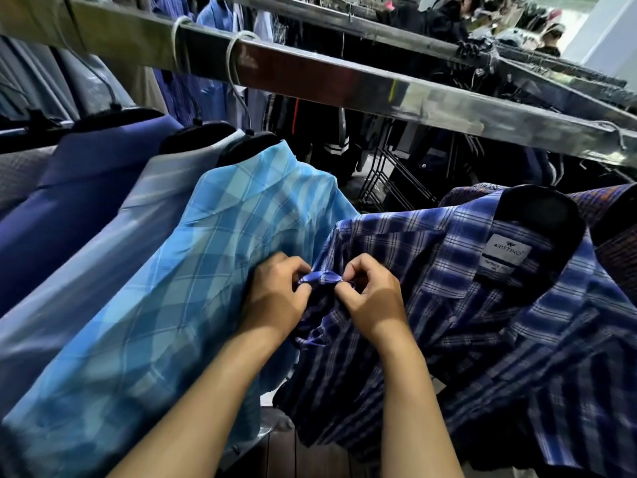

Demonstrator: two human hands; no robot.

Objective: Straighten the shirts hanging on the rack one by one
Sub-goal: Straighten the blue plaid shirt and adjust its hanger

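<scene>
1. Nearest me, the left hand (275, 294) and right hand (372, 294) are both pinching a fold of the dark blue plaid shirt (482, 322) at its front edge. The curled fingers (348, 281) are hiding any button.
2. That shirt is hanging just right of the light blue check shirt (206, 270), which is looking tidy, probably done.
3. Further right, a purple plaid shirt (613, 201) is waiting, cut off by the edge.
4. Above, the rail (344, 88) is carrying them all.

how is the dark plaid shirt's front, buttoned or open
Open at the top: the dark plaid shirt shows its neck label; left hand and right hand pinch its front edge.
</scene>
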